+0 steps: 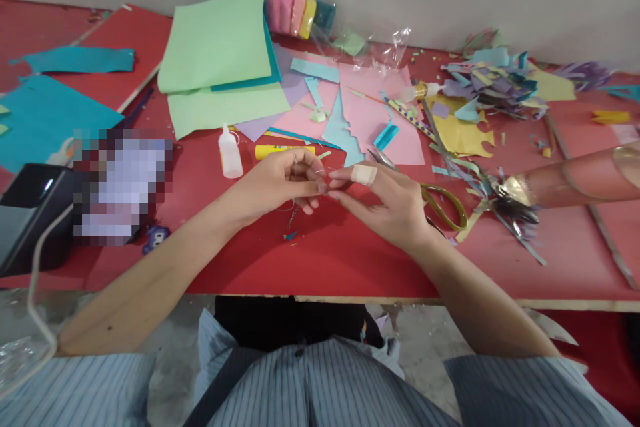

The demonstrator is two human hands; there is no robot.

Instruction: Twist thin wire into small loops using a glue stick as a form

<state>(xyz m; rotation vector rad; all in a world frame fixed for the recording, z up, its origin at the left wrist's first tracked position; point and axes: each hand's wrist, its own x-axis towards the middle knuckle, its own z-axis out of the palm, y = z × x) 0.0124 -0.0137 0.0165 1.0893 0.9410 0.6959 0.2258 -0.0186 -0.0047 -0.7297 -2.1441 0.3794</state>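
Note:
Over the middle of the red table (320, 260), my left hand (295, 180) and my right hand (385, 197) meet at the fingertips. Both are pinched on a thin, clear thread, faintly visible as loops around the left fingers. A small dark charm (290, 235) shows just below my left hand. A pale bandage (364, 175) wraps a finger of my right hand. Behind my left hand lie a yellow tube (284, 151) and a white squeeze bottle (231, 153). Scissors with olive handles (457, 210) lie partly under my right hand.
Green sheets (220, 47) and wrapped clay sticks (300, 13) lie at the back. Paper scraps (495, 83) pile up at the back right. A phone (123, 187) and a dark box (37, 213) stand left. A transparent pinkish tube (580, 177) juts in from the right.

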